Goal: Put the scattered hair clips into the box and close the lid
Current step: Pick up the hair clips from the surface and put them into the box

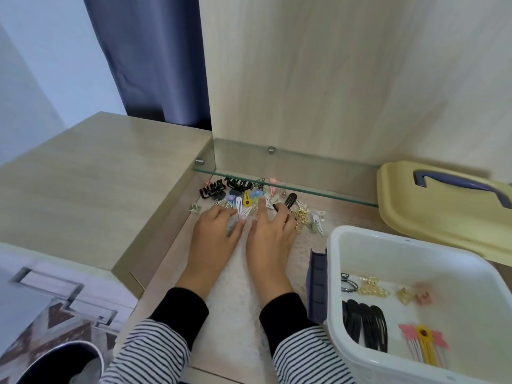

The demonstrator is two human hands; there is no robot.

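The scattered hair clips [241,195] lie heaped on the tabletop [166,253] under a glass shelf [291,173]. The left hand [214,231] rests on them with bent fingers; whether it grips one cannot be told. The right hand [270,234] points its forefinger and curls the others round a black clip [291,200]. The white box [335,261] stands open to the right, a few clips inside, with its yellow lid [443,212] behind it.

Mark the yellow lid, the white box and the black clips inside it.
yellow lid [443,223], head view, flat top
white box [333,273], head view, left rim
black clips [365,322], head view, middle clip
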